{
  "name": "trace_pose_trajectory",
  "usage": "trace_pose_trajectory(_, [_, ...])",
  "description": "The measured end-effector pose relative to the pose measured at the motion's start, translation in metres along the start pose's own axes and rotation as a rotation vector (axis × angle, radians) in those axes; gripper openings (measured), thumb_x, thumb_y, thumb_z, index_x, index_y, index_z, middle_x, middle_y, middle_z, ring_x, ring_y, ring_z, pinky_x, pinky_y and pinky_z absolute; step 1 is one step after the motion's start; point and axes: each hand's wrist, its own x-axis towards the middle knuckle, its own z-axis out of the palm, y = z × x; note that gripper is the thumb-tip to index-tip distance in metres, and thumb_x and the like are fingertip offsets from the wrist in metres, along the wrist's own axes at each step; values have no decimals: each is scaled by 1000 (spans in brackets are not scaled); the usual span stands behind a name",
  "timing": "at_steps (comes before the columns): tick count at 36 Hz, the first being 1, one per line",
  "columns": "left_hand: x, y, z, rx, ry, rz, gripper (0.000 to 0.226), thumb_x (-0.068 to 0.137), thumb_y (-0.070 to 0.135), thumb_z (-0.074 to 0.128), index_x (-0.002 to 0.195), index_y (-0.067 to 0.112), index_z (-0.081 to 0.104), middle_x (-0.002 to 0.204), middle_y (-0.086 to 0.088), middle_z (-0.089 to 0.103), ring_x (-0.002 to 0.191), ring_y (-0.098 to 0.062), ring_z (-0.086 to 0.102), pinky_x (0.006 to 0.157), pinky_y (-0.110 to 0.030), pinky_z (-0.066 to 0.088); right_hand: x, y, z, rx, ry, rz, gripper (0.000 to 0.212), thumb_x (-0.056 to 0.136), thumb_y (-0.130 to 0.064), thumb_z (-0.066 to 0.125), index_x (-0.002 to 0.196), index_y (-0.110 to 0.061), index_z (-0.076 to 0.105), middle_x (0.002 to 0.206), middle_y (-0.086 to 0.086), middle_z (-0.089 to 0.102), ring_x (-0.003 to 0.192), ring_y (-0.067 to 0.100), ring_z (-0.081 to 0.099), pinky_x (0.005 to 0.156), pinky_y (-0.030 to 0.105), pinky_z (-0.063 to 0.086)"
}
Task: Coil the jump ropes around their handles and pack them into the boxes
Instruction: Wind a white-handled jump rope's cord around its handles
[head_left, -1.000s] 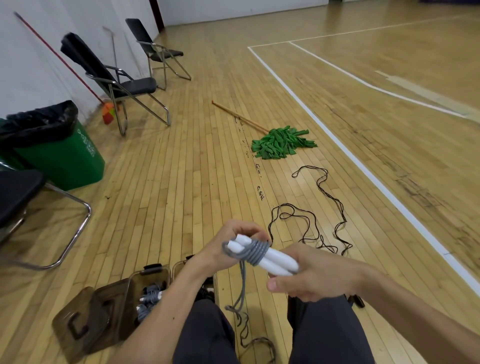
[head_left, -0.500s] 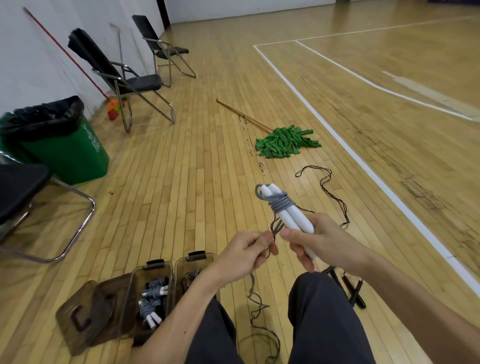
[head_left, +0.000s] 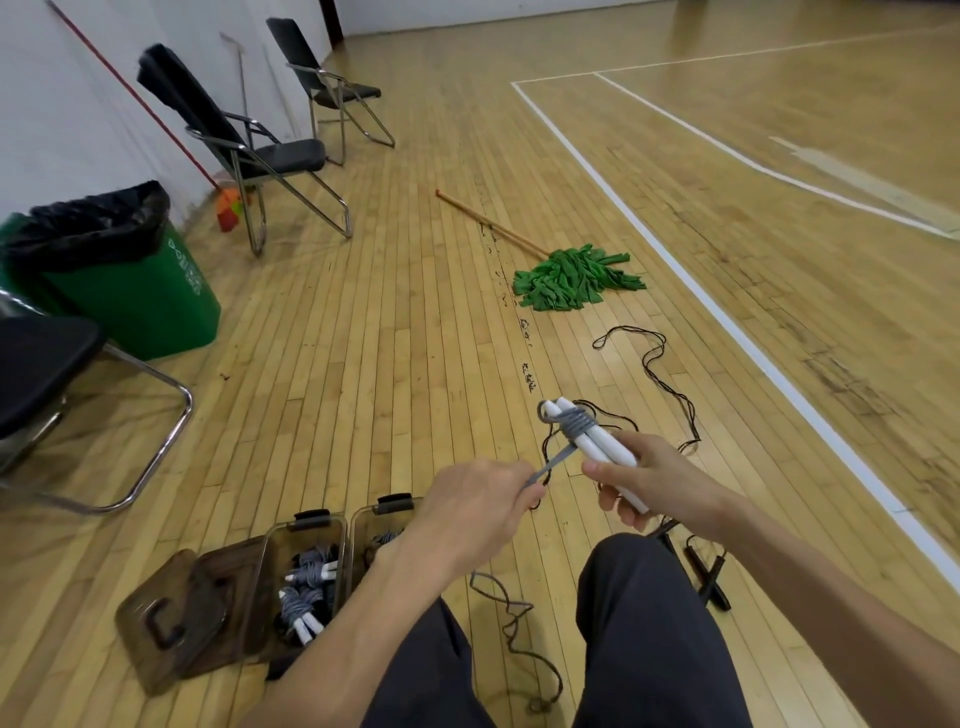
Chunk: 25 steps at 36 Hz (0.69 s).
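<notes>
1. While the fingers of the right hand (head_left: 660, 478) were curled round the lower half of the two white handles (head_left: 597, 447), its thumb lay across them, and the pair pointed up and away from the person, side by side.
2. The left hand (head_left: 478, 509) pinched a grey strand (head_left: 553, 465) between thumb and fingertips, its fingers drawn together on it. The strand ran taut from that pinch up to the grey coils (head_left: 574, 422) wound round the upper part of the handles.
3. Below the left hand, the loose rope tail (head_left: 511, 618) hung between the person's knees and lay in slack loops on the floor (head_left: 374, 338).
4. Two clear brown boxes stood open, touching side by side on the floor just left of the person's left leg. The left box (head_left: 270, 561) held coiled ropes (head_left: 306, 587) with white handles. The right box (head_left: 363, 525) was largely hidden behind the left forearm.
5. A brown lid (head_left: 171, 618) lay flat against the left box's outer side.
6. A black jump rope (head_left: 654, 364) sprawled uncoiled on the floor beyond the hands, its black handles (head_left: 706, 577) beside the right leg, near the white court line (head_left: 727, 322).
7. Farther off lay a green mop (head_left: 571, 278). A green bin (head_left: 140, 301) and folding chairs (head_left: 270, 156) stood along the floor's wall edge.
</notes>
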Motion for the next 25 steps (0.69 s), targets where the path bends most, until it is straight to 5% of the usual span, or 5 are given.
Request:
trace_pose_trajectory(7, [1, 6, -11, 203, 53, 188, 36, 109, 39, 31, 113, 20, 60, 93, 5, 55, 82, -14, 51, 65, -30, 44, -1, 0, 5, -13, -58, 53, 25, 98, -33, 65, 113, -14, 58, 72, 10, 68, 54, 21, 58, 49, 30, 50])
trace_pose_trajectory(11, [4, 4, -17, 254, 158, 346, 19, 98, 30, 64, 87, 15, 68, 74, 6, 38, 68, -11, 33, 50, -26, 28, -2, 1, 10, -38, -114, 86, 26, 98, -35, 65, 114, -15, 57, 69, 7, 65, 51, 17, 56, 48, 29, 49])
trace_pose_trajectory(15, [9, 1, -30, 248, 151, 430, 16, 82, 27, 82, 79, 17, 70, 69, 7, 41, 61, -10, 37, 43, -23, 28, -7, -3, 14, -97, -273, 193, 30, 99, -36, 63, 114, -12, 54, 67, 5, 62, 50, 16, 54, 48, 28, 49])
trace_pose_trajectory(21, [15, 7, -47, 188, 14, 471, 25, 96, 39, 60, 97, 19, 74, 78, 8, 50, 74, -9, 44, 54, -17, 29, -16, -14, 18, -199, -448, 246, 31, 98, -37, 65, 100, -9, 52, 63, 2, 56, 48, 15, 51, 48, 26, 48])
trace_pose_trajectory(25, [19, 7, -52, 78, -80, 396, 29, 95, 45, 57, 103, 21, 73, 85, 11, 54, 81, -4, 44, 71, -26, 46, -21, -16, 24, -248, -497, 245, 32, 98, -38, 65, 95, -9, 52, 61, 2, 54, 47, 15, 50, 47, 25, 47])
